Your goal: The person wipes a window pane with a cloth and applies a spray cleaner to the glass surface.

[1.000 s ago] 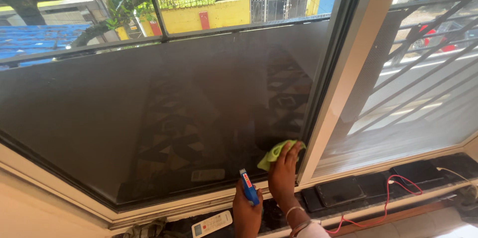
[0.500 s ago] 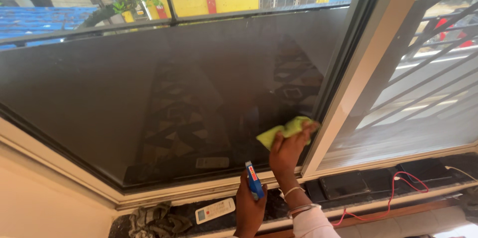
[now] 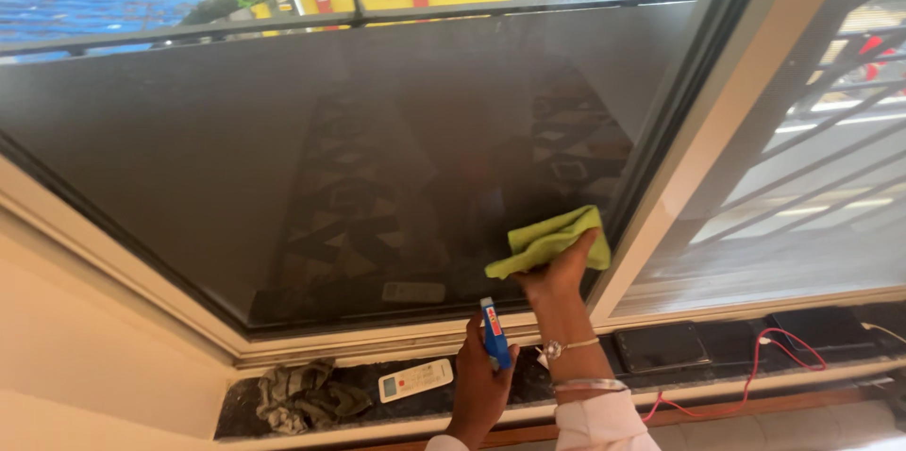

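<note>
The dark window pane fills the view above a stone sill. Your right hand presses the yellow-green cloth flat on the glass beside the white frame, higher than a second ago, so the wipe is climbing. Your left hand stays clenched round the blue spray bottle near the sill

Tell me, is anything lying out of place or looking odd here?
A crumpled grey rag lies bunched on the dark sill, and a white remote sits askew beside it. A red cable loops loosely over the sill's right part. Nothing looks spilled or broken.
</note>
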